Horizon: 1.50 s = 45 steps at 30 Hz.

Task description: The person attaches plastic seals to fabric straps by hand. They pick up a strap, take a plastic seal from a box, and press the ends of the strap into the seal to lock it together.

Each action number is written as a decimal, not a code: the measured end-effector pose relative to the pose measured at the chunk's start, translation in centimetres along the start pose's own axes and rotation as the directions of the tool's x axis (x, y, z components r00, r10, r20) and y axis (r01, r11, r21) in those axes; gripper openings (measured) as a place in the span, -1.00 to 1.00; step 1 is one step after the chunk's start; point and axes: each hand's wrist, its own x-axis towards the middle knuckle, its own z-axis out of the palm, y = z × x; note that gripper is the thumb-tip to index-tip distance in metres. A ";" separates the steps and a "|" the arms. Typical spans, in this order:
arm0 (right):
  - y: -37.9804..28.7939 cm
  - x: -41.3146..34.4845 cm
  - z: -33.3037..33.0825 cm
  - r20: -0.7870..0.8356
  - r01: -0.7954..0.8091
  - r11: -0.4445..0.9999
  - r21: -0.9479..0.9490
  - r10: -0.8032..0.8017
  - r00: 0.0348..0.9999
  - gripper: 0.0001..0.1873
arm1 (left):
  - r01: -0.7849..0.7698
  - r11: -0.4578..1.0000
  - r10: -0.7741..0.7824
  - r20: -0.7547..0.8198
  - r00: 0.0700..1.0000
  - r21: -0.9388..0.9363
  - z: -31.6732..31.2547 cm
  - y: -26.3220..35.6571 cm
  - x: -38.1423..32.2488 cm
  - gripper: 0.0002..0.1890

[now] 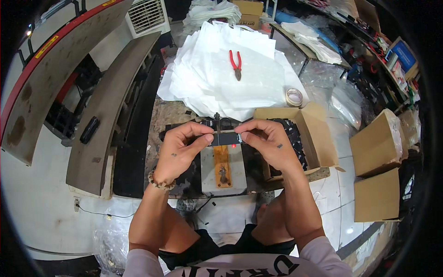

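Observation:
A short black strip (228,139), perhaps fabric label tape, is stretched between my two hands. My left hand (181,149) pinches its left end between thumb and forefinger. The other end is pinched the same way by my right hand (268,142). Right behind the strip stands a thin upright metal part (217,121) of a small bench device. Its pale grey base (209,169) carries a yellowish plate (222,157), and a red light (234,146) glows just below the strip. Whether the strip touches the metal part, I cannot tell.
To the right, an open cardboard box (316,138) holds many black pieces (294,138). Red-handled pliers (236,65) lie on stacked white sheets (207,76) behind the device. A tape roll (294,97) sits at the sheets' right edge. A large red-edged press (55,69) stands left.

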 end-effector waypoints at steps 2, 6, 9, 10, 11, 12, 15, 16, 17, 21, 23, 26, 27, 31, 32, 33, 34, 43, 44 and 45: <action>0.3 0.1 -0.2 -0.002 -0.020 1.000 0.006 0.020 1.000 -0.82 | 0.005 1.000 -0.005 0.004 1.000 -0.020 0.0 -0.4 0.0 -0.87; 0.3 0.2 -0.4 0.003 -0.042 0.999 -0.025 0.042 0.999 -0.82 | -0.001 1.000 0.001 0.002 1.000 0.007 0.2 -0.5 0.1 -0.86; 0.4 0.2 -0.6 0.004 -0.038 0.999 -0.026 0.038 0.999 -0.83 | 0.029 0.999 -0.029 0.011 1.000 0.040 0.4 -0.5 0.1 -0.86; 0.4 0.2 -0.7 0.004 -0.044 0.999 -0.023 0.044 0.999 -0.83 | 0.028 0.999 -0.029 0.010 1.000 0.040 0.5 -0.5 0.1 -0.86; 0.4 0.2 -0.7 0.005 -0.044 0.999 -0.023 0.044 0.999 -0.83 | 0.027 0.999 -0.027 0.003 1.000 0.021 0.6 -0.6 0.1 -0.87; 0.3 0.2 -0.7 0.007 -0.061 0.998 -0.020 0.061 0.998 -0.84 | 0.026 1.000 -0.026 -0.004 1.000 0.001 0.6 -0.7 0.1 -0.87; 0.3 0.2 -0.7 0.007 -0.082 0.996 -0.020 0.082 0.997 -0.84 | 0.036 0.999 -0.036 -0.006 0.999 0.012 0.6 -0.9 0.2 -0.86; 0.4 0.2 -0.7 0.005 -0.085 0.996 -0.023 0.086 0.996 -0.84 | 0.036 0.999 -0.036 -0.007 0.999 0.012 0.5 -0.9 0.2 -0.86; 0.4 0.2 -0.7 0.005 -0.085 0.996 -0.023 0.085 0.996 -0.84 | 0.033 0.999 -0.033 -0.005 0.999 0.009 0.5 -1.0 0.2 -0.86; 0.6 0.3 -0.7 0.006 -0.083 0.996 -0.033 0.083 0.997 -0.84 | 0.037 0.999 -0.037 -0.007 0.999 0.013 0.4 -1.2 0.3 -0.86; 0.6 0.4 -0.7 0.003 -0.081 0.996 -0.047 0.081 0.997 -0.84 | 0.044 0.999 -0.044 -0.007 0.999 0.015 0.4 -1.1 0.3 -0.86; 0.6 0.4 -0.7 0.009 -0.096 0.994 -0.056 0.096 0.995 -0.84 | 0.058 0.998 -0.057 -0.010 0.998 0.039 0.5 -1.0 0.3 -0.85; 0.6 0.4 -0.7 0.009 -0.097 0.993 -0.067 0.098 0.995 -0.84 | 0.063 0.996 -0.062 -0.013 0.998 0.062 0.5 -1.0 0.3 -0.85; 0.4 0.4 -0.8 0.018 -0.097 0.992 -0.085 0.098 0.995 -0.83 | 0.052 0.997 -0.052 -0.010 0.999 0.052 0.4 -1.0 0.3 -0.85; 0.5 0.4 -0.8 0.018 -0.096 0.992 -0.086 0.098 0.995 -0.83 | 0.051 0.998 -0.051 -0.007 0.999 0.046 0.4 -1.1 0.3 -0.85; 0.6 0.4 -0.8 0.018 -0.106 0.990 -0.095 0.108 0.994 -0.83 | 0.050 0.998 -0.049 -0.003 0.999 0.041 0.4 -1.1 0.3 -0.85; 0.7 0.4 -0.8 0.017 -0.115 0.988 -0.104 0.118 0.993 -0.83 | 0.049 0.998 -0.049 -0.003 0.999 0.041 0.4 -1.1 0.3 -0.85; 1.1 0.5 -0.8 0.022 -0.114 0.987 -0.111 0.117 0.993 -0.83 | 0.051 0.995 -0.051 -0.006 0.999 0.084 0.3 -1.3 0.4 -0.85; 1.2 0.5 -0.8 0.022 -0.114 0.987 -0.112 0.117 0.993 -0.83 | 0.053 0.996 -0.053 -0.003 0.999 0.078 0.3 -1.3 0.4 -0.85; 1.2 0.5 -0.7 0.022 -0.115 0.989 -0.093 0.118 0.993 -0.83 | 0.054 0.996 -0.054 0.001 0.999 0.071 0.3 -1.3 0.4 -0.85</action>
